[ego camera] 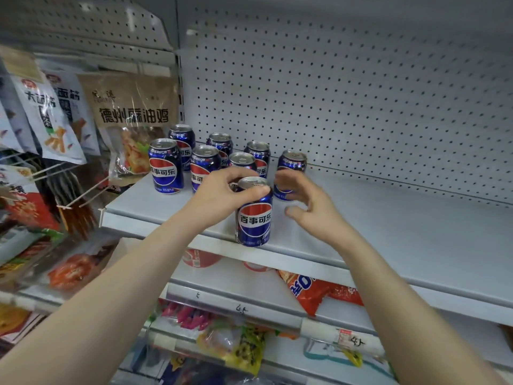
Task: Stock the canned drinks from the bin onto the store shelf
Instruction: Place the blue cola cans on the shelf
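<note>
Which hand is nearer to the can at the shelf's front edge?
Left. The left hand grips the can by its top; the right hand hovers just right of it, not touching.

L hand point(222, 197) grips top rim of front can point(254, 215), upright nr front edge of shelf point(402, 232). R hand point(308, 201) just beside it, fingers loosely curled, small gap. Seven more cans point(166, 165) upright behind.

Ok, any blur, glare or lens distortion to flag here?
Head view: wide-angle bowing of the shelf and pegboard; snack packets at the left edge smeared; right hand slightly soft; front can in the left hand sharp, label legible; even light, no harsh glare.
</note>
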`<state>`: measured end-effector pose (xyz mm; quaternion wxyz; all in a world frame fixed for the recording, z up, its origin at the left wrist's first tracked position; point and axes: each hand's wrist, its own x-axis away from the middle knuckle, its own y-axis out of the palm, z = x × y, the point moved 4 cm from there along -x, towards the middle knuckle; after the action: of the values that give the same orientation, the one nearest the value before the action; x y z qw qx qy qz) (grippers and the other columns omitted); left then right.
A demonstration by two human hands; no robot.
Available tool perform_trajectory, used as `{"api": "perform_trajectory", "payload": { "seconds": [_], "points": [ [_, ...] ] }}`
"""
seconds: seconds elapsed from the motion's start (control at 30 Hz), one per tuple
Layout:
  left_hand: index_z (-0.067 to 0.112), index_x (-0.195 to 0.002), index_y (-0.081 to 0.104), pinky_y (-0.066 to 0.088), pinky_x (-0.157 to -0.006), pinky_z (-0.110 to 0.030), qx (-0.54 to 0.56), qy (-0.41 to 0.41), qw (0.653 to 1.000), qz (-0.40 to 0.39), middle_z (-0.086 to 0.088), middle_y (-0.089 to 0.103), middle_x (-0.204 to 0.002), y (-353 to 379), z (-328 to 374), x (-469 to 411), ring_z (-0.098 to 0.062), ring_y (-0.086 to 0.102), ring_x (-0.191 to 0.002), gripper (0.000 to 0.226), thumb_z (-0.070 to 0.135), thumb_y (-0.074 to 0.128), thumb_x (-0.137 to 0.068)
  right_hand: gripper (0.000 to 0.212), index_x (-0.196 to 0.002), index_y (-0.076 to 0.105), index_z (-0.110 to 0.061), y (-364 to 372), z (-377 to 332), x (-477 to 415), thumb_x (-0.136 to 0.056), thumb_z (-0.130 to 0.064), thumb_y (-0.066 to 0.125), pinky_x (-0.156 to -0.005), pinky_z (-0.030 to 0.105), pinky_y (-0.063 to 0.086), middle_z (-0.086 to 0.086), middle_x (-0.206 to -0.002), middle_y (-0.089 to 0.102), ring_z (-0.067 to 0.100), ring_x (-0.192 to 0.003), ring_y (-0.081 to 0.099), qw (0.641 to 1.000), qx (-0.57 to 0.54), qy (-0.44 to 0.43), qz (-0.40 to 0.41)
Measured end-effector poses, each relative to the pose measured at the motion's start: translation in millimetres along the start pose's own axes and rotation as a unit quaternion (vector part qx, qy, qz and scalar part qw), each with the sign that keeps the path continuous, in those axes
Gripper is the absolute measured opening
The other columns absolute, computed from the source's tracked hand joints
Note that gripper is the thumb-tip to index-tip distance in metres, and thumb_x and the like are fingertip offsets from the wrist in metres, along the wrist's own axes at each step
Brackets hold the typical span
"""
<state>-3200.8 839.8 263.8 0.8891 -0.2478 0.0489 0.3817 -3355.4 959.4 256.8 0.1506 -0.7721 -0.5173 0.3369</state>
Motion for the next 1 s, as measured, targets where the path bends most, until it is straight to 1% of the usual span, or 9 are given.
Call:
{"api": "perform_trajectory", "payload": {
  "seconds": [0.1,0.2,0.27,0.37,0.47,0.57,0.67,0.8,1.0],
  "points": [
    [0.026,-0.119,0.065,0.054,-0.094,-0.038,0.001,0.012,1.000,-0.018,0.010,0.070,-0.110,16,7,-6,-0.005,0.064,-0.105,0.066,0.061,0.073,-0.064,0.065,-0.133,0.040,-0.041,14,2,17,-0.080,-0.017,0.068,-0.102,0.027,0.047,-0.012,-0.132,0.057,0.004,-0.122,0.055,0.993,-0.071,0.046,-0.081],
    [0.025,-0.118,0.065,0.053,-0.095,-0.037,-0.002,0.036,0.998,-0.049,0.012,0.069,-0.111,33,14,-9,-0.004,0.065,-0.103,0.054,0.049,0.076,-0.071,0.064,-0.134,0.045,-0.039,7,3,18,-0.079,-0.030,0.076,-0.100,0.039,0.050,-0.009,-0.125,0.064,0.008,-0.113,0.063,0.995,-0.076,0.061,-0.026],
    [0.027,-0.120,0.062,0.051,-0.096,-0.033,-0.033,0.055,0.997,-0.051,0.014,0.066,-0.113,40,20,-9,-0.004,0.063,-0.105,0.056,0.052,0.072,-0.071,0.067,-0.136,0.045,-0.031,3,3,16,-0.077,-0.037,0.076,-0.097,0.042,0.052,-0.008,-0.121,0.066,0.009,-0.109,0.065,0.997,-0.042,0.060,-0.003],
    [0.023,-0.129,0.060,0.047,-0.098,-0.029,-0.149,0.116,0.982,0.000,0.007,0.064,-0.122,31,27,-12,-0.008,0.060,-0.111,0.070,0.065,0.055,-0.072,0.060,-0.130,0.046,-0.029,-6,6,10,-0.079,-0.035,0.077,-0.094,0.040,0.054,-0.009,-0.116,0.066,0.008,-0.103,0.066,0.997,0.015,0.067,0.022],
    [0.015,-0.133,0.058,0.036,-0.105,-0.033,-0.279,0.159,0.943,0.092,-0.005,0.058,-0.134,9,20,-20,-0.023,0.051,-0.125,0.057,0.049,0.058,-0.086,0.065,-0.133,0.044,-0.024,-16,12,2,-0.079,-0.033,0.078,-0.092,0.035,0.054,-0.005,-0.118,0.065,0.010,-0.101,0.065,0.995,0.060,0.074,0.034],
    [0.010,-0.143,0.045,0.030,-0.111,-0.037,-0.364,0.108,0.918,0.114,-0.013,0.044,-0.147,-5,3,-31,-0.031,0.040,-0.135,0.061,0.029,0.066,-0.089,0.068,-0.134,0.042,-0.020,-19,17,-8,-0.078,-0.036,0.078,-0.083,0.025,0.047,-0.003,-0.124,0.063,0.008,-0.097,0.061,0.991,0.101,0.080,0.033],
    [0.010,-0.149,0.034,0.031,-0.112,-0.040,-0.388,0.063,0.916,0.082,-0.015,0.035,-0.153,-4,-5,-37,-0.032,0.033,-0.140,0.069,0.032,0.063,-0.091,0.071,-0.138,0.039,-0.021,-18,16,-17,-0.079,-0.038,0.075,-0.085,0.026,0.044,0.002,-0.135,0.055,0.017,-0.111,0.060,0.986,0.155,0.045,0.038],
    [0.009,-0.145,0.040,0.038,-0.104,-0.041,-0.399,0.047,0.913,0.067,-0.016,0.040,-0.150,2,0,-42,-0.033,0.043,-0.132,0.062,0.029,0.063,-0.091,0.077,-0.149,0.031,-0.017,-15,10,-28,-0.084,-0.038,0.067,-0.098,0.036,0.046,0.007,-0.150,0.035,0.030,-0.127,0.048,0.957,0.290,-0.021,0.008],
    [0.011,-0.139,0.049,0.039,-0.101,-0.037,-0.376,0.056,0.923,0.051,-0.010,0.047,-0.145,2,6,-40,-0.029,0.047,-0.128,0.050,0.024,0.060,-0.093,0.069,-0.144,0.038,-0.010,-15,12,-37,-0.087,-0.042,0.061,-0.100,0.040,0.046,0.013,-0.144,0.040,0.033,-0.125,0.049,0.933,0.358,-0.045,-0.003]
  ]
}}
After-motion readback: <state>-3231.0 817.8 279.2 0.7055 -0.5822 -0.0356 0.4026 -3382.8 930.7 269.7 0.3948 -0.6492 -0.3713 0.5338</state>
